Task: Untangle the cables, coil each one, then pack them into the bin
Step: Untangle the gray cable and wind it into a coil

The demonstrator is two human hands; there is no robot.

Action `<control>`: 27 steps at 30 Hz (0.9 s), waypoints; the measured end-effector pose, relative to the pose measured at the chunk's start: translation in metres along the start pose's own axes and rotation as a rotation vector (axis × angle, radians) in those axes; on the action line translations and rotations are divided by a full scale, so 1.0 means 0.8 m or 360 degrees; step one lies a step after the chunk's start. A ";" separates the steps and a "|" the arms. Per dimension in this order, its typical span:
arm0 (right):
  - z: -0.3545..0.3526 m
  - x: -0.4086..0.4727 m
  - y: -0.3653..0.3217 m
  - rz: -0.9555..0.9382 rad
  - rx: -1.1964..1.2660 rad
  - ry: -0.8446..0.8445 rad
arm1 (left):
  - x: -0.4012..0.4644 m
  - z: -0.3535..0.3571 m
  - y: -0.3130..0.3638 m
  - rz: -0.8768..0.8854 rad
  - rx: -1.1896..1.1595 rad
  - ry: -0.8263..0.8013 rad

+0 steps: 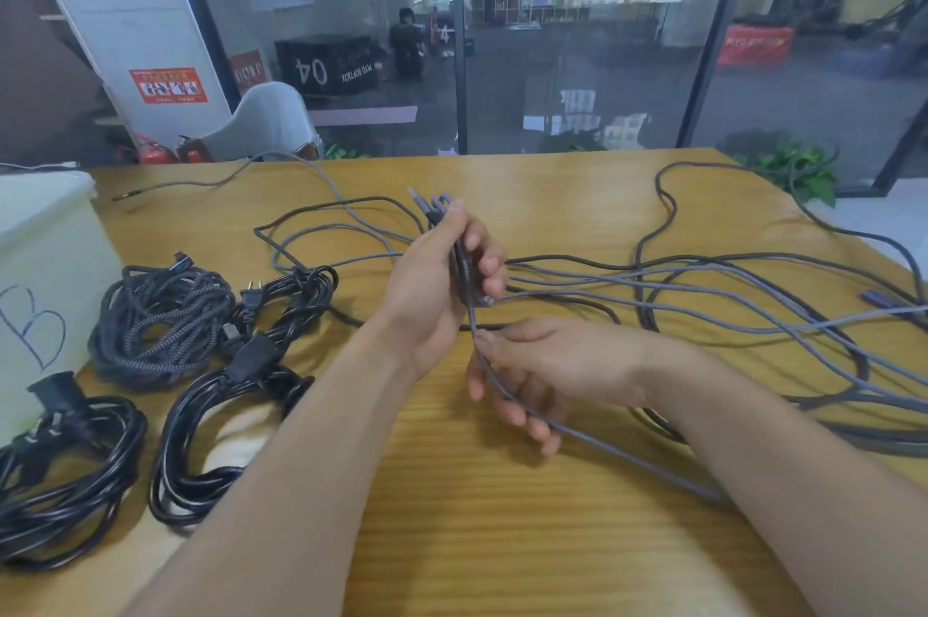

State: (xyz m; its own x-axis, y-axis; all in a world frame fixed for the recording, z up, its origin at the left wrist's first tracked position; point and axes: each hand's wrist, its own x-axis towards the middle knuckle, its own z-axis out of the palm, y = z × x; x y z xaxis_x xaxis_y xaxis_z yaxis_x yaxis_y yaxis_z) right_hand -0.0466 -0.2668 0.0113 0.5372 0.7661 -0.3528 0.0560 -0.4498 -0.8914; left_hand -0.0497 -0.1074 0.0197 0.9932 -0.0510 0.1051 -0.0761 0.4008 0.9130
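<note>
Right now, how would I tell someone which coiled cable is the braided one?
Start at the white bin marked B on the table's left edge. Three coiled bundles lie beside it; take the braided coil, farthest from the person and nearest the bin's lettered face. It alone has a woven grey-and-black sheath, while the power cable coils are smooth glossy black.

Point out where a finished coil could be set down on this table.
Bare wooden table lies near the front edge, between the forearms, and at the far middle. Crowded: coiled black cables left, loose grey cables right.
</note>
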 end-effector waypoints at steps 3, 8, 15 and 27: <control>-0.002 0.005 0.004 0.0044 -0.0093 0.0089 | -0.003 0.000 0.006 -0.0026 -0.0041 -0.0076; -0.012 0.008 0.004 0.0118 -0.0459 0.0297 | -0.007 -0.005 0.013 -0.0128 0.0016 -0.0193; -0.079 -0.038 0.008 0.0198 -0.0655 0.0119 | -0.008 -0.014 0.023 -0.0259 0.0217 -0.0257; -0.131 -0.074 0.013 0.0692 -0.1036 0.1020 | -0.014 0.000 0.024 -0.0261 0.0284 -0.0369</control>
State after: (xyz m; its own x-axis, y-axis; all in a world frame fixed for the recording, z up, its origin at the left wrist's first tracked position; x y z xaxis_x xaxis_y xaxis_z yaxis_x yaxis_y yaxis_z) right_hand 0.0104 -0.3645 0.0527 0.9604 0.1711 -0.2200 0.0931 -0.9409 -0.3258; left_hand -0.0624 -0.0992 0.0363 0.9484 -0.3165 0.0194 0.0482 0.2044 0.9777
